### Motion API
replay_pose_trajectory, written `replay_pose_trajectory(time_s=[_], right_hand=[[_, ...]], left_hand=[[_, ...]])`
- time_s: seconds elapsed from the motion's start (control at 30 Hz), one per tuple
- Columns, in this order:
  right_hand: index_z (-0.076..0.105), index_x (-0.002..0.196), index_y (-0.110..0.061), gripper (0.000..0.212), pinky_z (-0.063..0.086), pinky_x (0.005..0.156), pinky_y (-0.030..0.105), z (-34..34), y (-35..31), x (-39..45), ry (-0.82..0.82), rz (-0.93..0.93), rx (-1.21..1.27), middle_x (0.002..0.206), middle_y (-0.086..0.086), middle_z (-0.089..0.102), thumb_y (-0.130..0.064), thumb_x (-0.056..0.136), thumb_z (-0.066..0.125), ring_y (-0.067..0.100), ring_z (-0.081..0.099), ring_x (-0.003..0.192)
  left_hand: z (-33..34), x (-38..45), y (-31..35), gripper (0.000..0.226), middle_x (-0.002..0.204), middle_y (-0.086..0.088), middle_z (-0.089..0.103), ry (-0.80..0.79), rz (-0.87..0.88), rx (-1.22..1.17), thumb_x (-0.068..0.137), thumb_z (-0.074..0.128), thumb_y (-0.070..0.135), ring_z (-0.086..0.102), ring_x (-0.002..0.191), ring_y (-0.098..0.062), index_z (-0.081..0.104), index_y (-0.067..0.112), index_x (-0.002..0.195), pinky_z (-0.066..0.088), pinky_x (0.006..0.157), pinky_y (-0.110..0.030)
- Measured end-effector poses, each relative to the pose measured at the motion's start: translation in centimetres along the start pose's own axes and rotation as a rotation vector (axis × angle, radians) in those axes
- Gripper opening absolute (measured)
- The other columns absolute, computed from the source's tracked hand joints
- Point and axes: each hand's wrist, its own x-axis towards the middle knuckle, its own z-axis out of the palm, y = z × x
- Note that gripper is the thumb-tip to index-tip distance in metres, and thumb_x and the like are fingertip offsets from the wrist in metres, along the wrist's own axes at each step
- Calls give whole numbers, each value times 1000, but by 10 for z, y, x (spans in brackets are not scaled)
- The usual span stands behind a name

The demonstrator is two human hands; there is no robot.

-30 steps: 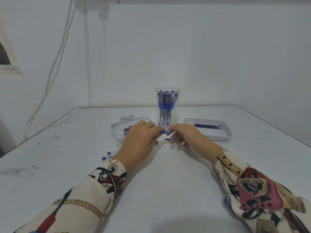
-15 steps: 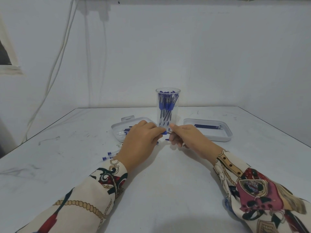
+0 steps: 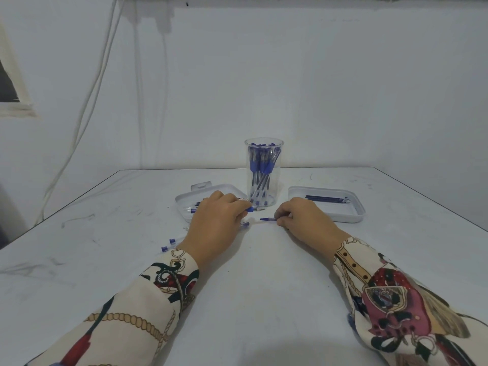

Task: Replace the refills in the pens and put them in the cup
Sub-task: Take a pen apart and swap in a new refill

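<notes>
Blue-gripped clear pen (image 3: pixel 253 208) sits pinched in our left hand (image 3: pixel 215 220); our right hand (image 3: pixel 301 217) pinches its blue tip piece (image 3: pixel 267 219), apart, likely for refilling.

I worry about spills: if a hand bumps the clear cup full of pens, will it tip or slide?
The clear cup is tall and narrow, and the pens stand upright with their blue caps near the rim, so a high bump could probably tip it. The table looks smooth, so a low push would likely slide it. It seems light plastic.
</notes>
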Motion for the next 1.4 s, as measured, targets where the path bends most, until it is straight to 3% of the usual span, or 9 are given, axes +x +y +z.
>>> replay_pose_trajectory(time_s=[0.2,0.4,0.57,0.77,1.03,1.17,1.4], right_hand=[[69,100,-24,19,47,80,28,-2,0,-1,53,-19,141,99,-5,64,-19,95,51,11,58,90],[69,102,-22,19,35,69,15,-3,-5,-2,69,-91,145,92,-10,57,-17,95,51,4,51,84],[70,104,-19,19,35,75,20,-5,-9,-2,54,-115,162,93,-11,56,-17,94,54,4,49,83],[70,97,-25,16,43,71,23,-4,-11,-6,16,-62,279,85,-12,62,-22,93,55,3,56,80],[74,79,-24,10,49,64,23,-10,-9,-1,-66,38,632,71,-1,71,-14,82,73,10,62,67],[75,85,-9,4,50,61,20,-14,-7,-3,-167,49,753,68,0,70,-8,83,72,8,61,62],[74,87,-2,7,53,62,19,-18,-7,-6,-225,66,847,75,9,71,-6,82,71,10,61,60]], left_hand=[[0,0,0,18,82,-6,68,-15,-5,20,87,58,9,50,70,-26,72,15,96,36,57,-34],[-2,0,1,18,86,-8,68,-28,-5,51,87,59,9,49,74,-27,71,13,98,32,61,-31],[1,2,1,20,89,-4,67,-49,-15,51,91,53,14,48,78,-25,69,19,102,29,63,-31],[4,0,1,18,80,-2,66,-30,17,57,88,58,16,50,71,-24,70,21,100,31,58,-31],[1,-4,13,33,106,11,64,-78,-24,-20,95,40,42,56,99,-12,52,37,125,45,71,-30],[0,-5,14,32,94,12,65,-38,13,-17,91,42,53,59,90,-9,55,40,118,45,64,-28],[-2,-3,18,27,67,11,65,91,77,52,87,46,50,60,60,-10,70,37,90,35,44,-20]])
